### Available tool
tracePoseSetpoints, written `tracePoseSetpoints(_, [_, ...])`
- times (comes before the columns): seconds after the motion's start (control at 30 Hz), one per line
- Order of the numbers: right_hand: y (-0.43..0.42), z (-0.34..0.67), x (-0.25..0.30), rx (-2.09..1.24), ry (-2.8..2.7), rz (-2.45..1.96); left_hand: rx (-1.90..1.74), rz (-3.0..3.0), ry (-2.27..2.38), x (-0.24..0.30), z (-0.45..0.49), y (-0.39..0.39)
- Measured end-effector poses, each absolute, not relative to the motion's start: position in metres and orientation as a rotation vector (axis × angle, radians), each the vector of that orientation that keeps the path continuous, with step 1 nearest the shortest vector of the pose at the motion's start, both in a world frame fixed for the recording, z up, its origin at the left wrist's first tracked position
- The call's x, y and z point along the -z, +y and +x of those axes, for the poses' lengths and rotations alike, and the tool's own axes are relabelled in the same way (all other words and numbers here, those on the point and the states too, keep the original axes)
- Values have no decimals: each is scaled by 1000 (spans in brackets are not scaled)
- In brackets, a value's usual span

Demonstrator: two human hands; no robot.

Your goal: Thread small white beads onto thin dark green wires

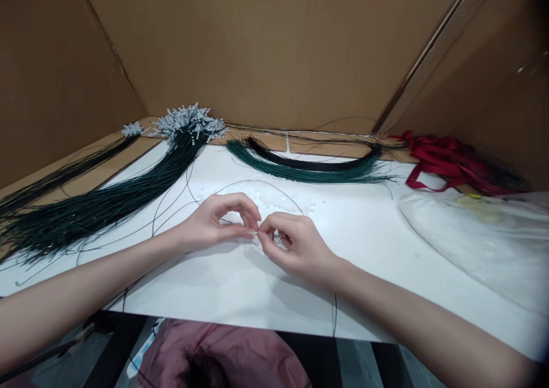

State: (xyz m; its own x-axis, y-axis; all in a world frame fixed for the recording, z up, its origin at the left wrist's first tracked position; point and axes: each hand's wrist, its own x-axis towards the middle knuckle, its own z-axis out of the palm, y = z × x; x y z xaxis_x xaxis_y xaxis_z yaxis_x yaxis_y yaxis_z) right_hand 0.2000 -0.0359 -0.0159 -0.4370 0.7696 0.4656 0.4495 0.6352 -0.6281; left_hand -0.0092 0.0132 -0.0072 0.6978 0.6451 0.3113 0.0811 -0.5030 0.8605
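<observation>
My left hand (214, 219) and my right hand (295, 239) meet over the middle of the white table sheet (201, 291), their fingertips almost touching. Thumb and forefinger of the left pinch a small white bead (254, 233). The right hand grips a thin dark wire with white beads on it (277, 237), partly covered by its fingers. Behind the hands, loose white beads (261, 196) lie scattered on the sheet. A thin wire (274, 183) arcs over these beads.
At left lies a thick bundle of dark green wires (128, 205) with white-beaded ends (189, 122). Plain green wires (309, 170) and black wires (304, 162) rest at the back. Red ribbon (446, 153) and a clear plastic bag (480, 245) are at right. Cardboard walls (266, 50) enclose the table.
</observation>
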Motion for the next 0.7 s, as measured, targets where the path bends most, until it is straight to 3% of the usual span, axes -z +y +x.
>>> tracePoseSetpoints(0.7, [-35,199,15,-570,-2128,-947,-758,2048,564,4,-8,13])
